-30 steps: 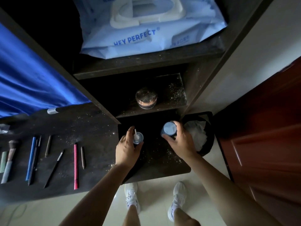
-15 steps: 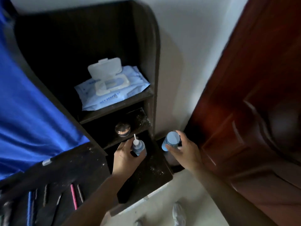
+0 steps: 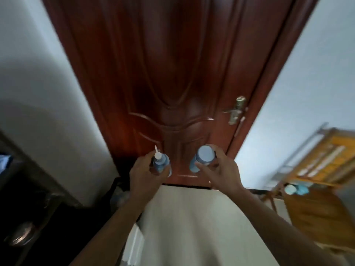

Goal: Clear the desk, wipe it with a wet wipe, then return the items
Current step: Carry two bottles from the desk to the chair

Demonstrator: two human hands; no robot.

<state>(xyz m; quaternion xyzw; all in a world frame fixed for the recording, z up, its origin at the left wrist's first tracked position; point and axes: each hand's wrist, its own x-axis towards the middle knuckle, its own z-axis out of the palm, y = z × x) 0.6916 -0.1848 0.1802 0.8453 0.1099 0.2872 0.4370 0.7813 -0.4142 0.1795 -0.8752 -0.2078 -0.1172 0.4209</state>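
My left hand (image 3: 143, 174) grips a small blue pump bottle (image 3: 160, 164) with a white nozzle pointing up. My right hand (image 3: 221, 170) holds a pale blue capped bottle (image 3: 201, 158), fingers curled round its side. Both bottles are in the air in front of me, side by side, over the pale floor. The dark desk (image 3: 28, 217) is only partly in view at the lower left edge.
A red-brown wooden door (image 3: 172, 83) with a metal handle (image 3: 235, 112) is straight ahead. White walls flank it. A wooden chair or rack (image 3: 317, 189) with blue items stands at the right. A dark bin (image 3: 117, 191) sits by the desk corner.
The view has swung right, away from the desk shelves toward the door. Both hands have lifted the two bottles off the desk and carry them along.
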